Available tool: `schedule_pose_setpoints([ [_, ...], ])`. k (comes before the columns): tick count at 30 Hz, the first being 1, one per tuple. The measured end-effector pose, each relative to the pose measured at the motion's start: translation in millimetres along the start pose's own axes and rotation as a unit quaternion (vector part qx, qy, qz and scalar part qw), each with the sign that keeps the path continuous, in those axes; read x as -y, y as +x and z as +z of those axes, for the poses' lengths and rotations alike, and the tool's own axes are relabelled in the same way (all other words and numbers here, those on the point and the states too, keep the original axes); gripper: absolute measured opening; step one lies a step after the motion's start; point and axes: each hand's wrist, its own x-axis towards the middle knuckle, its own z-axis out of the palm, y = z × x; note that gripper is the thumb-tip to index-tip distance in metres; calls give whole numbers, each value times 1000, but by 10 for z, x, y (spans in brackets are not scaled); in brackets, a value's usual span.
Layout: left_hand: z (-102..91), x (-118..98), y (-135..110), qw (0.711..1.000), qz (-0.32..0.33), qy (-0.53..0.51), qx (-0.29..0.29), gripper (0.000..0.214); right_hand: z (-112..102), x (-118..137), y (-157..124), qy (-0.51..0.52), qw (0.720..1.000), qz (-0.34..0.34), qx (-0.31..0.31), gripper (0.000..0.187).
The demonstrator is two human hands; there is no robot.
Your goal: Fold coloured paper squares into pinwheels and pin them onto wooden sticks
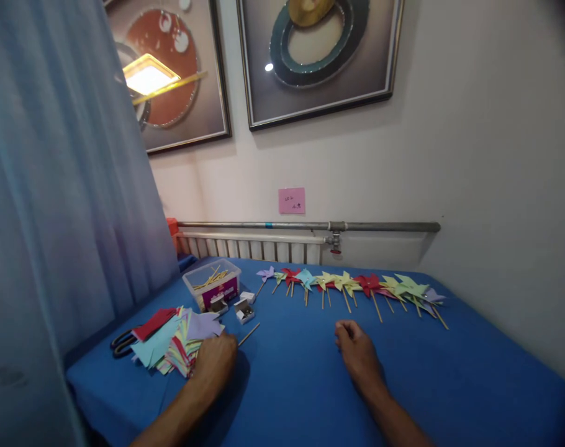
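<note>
My left hand [216, 357] rests at the right edge of a pile of cut coloured paper pieces [156, 354]. Its back faces me and hides the fingers, so their grip cannot be made out. A lavender sheet [203, 326] lies on top, just beyond the knuckles. Right of that hand, a single thin wooden stick [249, 334] lies on the blue cloth. My right hand [358, 355] is loosely closed above the cloth, fingers curled in, with nothing visible in them. Beyond it stretches a row of paper pinwheels [345, 284] on sticks, in several colours.
A clear plastic tub [212, 282] of sticks stands back left, with small open boxes [244, 310] beside it. Black-handled scissors [123, 343] lie partly under the paper. A blue curtain [72, 186] hangs at left; a radiator [249, 247] and pipe line the wall.
</note>
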Motion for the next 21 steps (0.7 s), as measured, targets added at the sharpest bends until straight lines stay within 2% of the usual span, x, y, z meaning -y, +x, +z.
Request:
schedule_pose_setpoints([
  [5,-195,113,76,999,-31,-4,-34,35,52,56,-106,-37,998,-34,39,43],
  [7,-307,240,139,998,-41,-11,-54,33,54,37,-111,-50,996,-47,47,44],
  [12,-491,885,171,988,-123,-25,-93,32,61,21,-107,-62,995,-52,54,42],
  [14,-500,1137,122,978,-168,-49,-117,33,72,46,-116,-62,995,-49,56,42],
  [16,-475,1297,67,971,-190,-75,-128,33,83,73,-126,-67,995,-45,60,42],
  [18,-429,1347,27,972,-176,-86,-127,33,92,85,-128,-74,994,-47,64,42],
  [21,-352,1265,2,985,-76,-74,-133,27,95,70,-119,-83,993,-48,68,43],
])
